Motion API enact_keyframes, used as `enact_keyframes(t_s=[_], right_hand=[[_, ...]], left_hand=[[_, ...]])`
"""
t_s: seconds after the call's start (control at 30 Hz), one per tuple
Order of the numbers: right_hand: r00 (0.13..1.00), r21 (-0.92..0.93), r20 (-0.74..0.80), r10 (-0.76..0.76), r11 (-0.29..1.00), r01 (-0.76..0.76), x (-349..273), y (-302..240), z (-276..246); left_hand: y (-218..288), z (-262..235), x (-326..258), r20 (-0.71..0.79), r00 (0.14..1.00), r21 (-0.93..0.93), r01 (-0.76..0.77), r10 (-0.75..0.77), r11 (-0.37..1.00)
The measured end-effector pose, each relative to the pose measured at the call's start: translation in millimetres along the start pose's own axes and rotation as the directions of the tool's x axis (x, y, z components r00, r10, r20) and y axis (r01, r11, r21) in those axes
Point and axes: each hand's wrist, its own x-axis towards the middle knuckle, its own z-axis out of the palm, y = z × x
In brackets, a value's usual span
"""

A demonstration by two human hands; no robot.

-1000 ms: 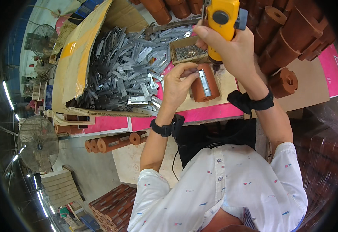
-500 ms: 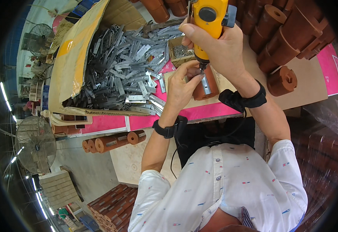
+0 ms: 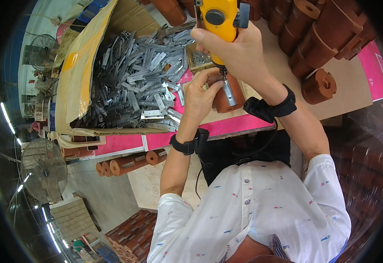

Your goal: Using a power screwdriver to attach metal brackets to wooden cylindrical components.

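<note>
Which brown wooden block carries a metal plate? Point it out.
The block under the yellow driver, steadied by the left hand; the other blocks at the right are bare.

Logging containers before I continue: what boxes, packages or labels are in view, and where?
Large cardboard box: left of the hands, brown with yellow tape, flap open, holding grey metal brackets.
Small cardboard box: just behind the left hand, brown, square, holding small metal screws.
Labels, screens: none legible.

A large brown cardboard box (image 3: 75,83) with a yellow patch stands open at the bench's left, filled with grey metal brackets. A small open cardboard box (image 3: 199,59) of screws sits just right of it.
</note>
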Motion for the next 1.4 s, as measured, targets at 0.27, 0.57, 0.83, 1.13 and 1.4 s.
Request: enact_keyframes(t_s=[0.27, 0.57, 0.83, 1.13, 1.4], right_hand=[[0.999, -0.057, 0.047, -0.017, 0.998, 0.02, -3, 5, -2], [0.999, -0.055, 0.0, -0.054, 0.997, 0.054, -5, 16, 0], [0.99, -0.129, 0.069, -0.12, 0.983, 0.128, -8, 14, -3], [0.994, 0.028, 0.101, 0.029, 0.999, -0.032, -10, 8, 1], [0.985, -0.024, 0.141, 0.098, 0.995, -0.096, -10, 2, -7]], left_hand=[[-6, -1, 1, 0.039, 0.997, 0.125, -0.067, 0.063, 0.99], [4, 0, 0, 0.041, 0.996, 0.199, -0.092, 0.085, 0.976], [16, -4, -8, 0.17, 0.985, 0.312, -0.068, 0.015, 0.948], [13, 1, -17, 0.27, 0.96, 0.295, -0.01, -0.073, 0.956], [6, 2, -18, 0.244, 0.969, 0.31, -0.036, -0.043, 0.95]])
